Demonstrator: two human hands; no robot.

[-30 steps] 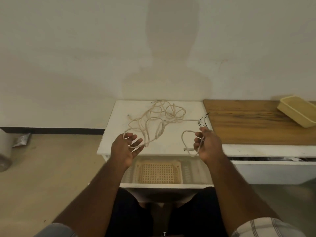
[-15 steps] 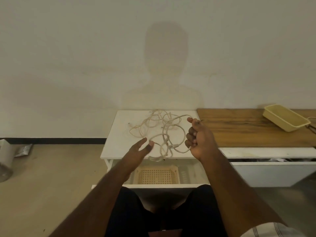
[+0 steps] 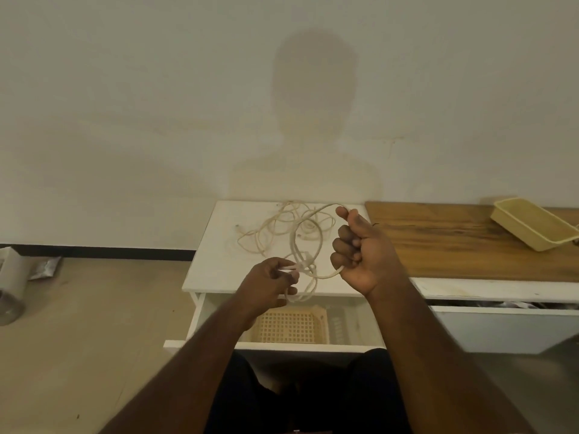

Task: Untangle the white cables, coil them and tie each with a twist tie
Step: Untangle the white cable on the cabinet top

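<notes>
Wall (image 3: 125, 104), plain and pale, fills the top of the head view, with a person's shadow on it. Against the wall stands a small white table (image 3: 210, 270). This table is the landmark for everything here. Under its top, an open drawer (image 3: 200, 321) sticks out toward the person, and a basket with small holes (image 3: 291, 327) sits inside it. Right beside the table, touching it, is a brown wooden top (image 3: 454, 245). A yellow tray (image 3: 532, 228) lies tilted on the far right of that wood. Left of the table is bare floor (image 3: 94, 308).

The white cables (image 3: 275, 227) lie in a messy pile on the back part of the table. One loop of cable (image 3: 313, 239) is lifted up in front of the pile. The right hand (image 3: 360, 249) is closed tight around this loop, near the table's right edge. The left hand (image 3: 269, 283) pinches the cable's end at the table's front edge, thumb and fingers pressed together on it.

The two hands hide part of the table's front and some of the cable. A thin dark thing just behind the right hand is too small to make out. Far left of the table, gray things on the floor are cut off by the picture's edge. The yellow tray is cut off too.
</notes>
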